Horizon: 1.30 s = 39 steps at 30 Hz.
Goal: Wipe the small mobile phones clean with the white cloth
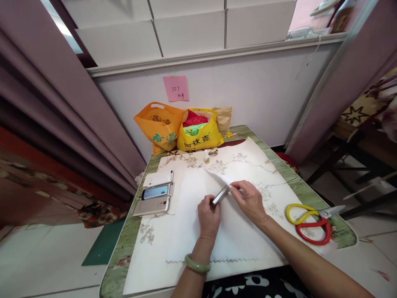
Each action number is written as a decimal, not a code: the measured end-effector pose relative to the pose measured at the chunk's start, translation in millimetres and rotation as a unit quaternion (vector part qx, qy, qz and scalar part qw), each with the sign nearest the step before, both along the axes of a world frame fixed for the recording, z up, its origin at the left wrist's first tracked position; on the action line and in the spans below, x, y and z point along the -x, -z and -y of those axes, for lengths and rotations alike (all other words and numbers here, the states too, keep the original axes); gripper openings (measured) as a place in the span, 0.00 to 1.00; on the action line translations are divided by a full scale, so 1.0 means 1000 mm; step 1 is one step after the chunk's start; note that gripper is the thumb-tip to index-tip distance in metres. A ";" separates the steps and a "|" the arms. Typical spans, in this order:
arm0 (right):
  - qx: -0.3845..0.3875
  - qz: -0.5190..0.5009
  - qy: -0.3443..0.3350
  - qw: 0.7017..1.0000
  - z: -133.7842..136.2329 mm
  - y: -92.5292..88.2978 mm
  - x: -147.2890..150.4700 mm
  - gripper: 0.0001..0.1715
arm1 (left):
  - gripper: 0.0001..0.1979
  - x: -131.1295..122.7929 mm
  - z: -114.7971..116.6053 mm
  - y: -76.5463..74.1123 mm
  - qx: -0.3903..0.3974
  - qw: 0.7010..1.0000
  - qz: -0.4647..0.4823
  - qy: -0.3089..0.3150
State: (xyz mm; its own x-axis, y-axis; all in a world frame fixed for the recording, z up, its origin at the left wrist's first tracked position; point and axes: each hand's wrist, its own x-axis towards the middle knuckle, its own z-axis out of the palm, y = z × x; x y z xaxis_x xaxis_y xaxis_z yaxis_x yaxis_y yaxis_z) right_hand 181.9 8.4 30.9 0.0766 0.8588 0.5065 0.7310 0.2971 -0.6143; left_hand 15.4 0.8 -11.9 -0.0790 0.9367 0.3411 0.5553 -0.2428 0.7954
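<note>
My left hand, a green bangle on its wrist, is closed around a slim silver tool whose dark end sits in the fist. Its kind is hard to make out. Pinched between the fingertips of my right hand is the raised edge of a white sheet; the tool's far end meets the sheet at those fingers. Most of the sheet lies flat under both hands, with a wavy lower edge. Whether it is cloth or paper I cannot tell.
Large scissors with yellow and red handles lie at the right. Several phones line the left. A small bottle, glasses, an orange bag and a yellow bag stand or lie toward the wall.
</note>
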 end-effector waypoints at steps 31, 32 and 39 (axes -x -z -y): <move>0.138 -0.076 -0.058 0.986 -0.023 0.045 0.007 0.31 | 0.04 0.002 -0.001 0.001 0.008 0.999 -0.031 0.000; 0.149 -0.090 -0.056 0.983 -0.024 0.046 0.006 0.31 | 0.05 0.001 -0.001 0.000 0.009 0.999 -0.031 0.001; 0.111 -0.013 -0.094 0.989 -0.020 0.038 0.000 0.38 | 0.04 0.002 0.000 0.000 -0.006 0.999 -0.038 0.001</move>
State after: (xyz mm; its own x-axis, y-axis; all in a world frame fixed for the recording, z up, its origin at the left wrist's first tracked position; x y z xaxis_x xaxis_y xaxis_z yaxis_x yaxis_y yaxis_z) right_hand 181.9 28.0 -7.3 -0.0848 0.9492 0.3032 0.6579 0.2818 -0.6984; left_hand 13.0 0.8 -11.6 -0.0506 0.9328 0.3568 0.6135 -0.2529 0.7481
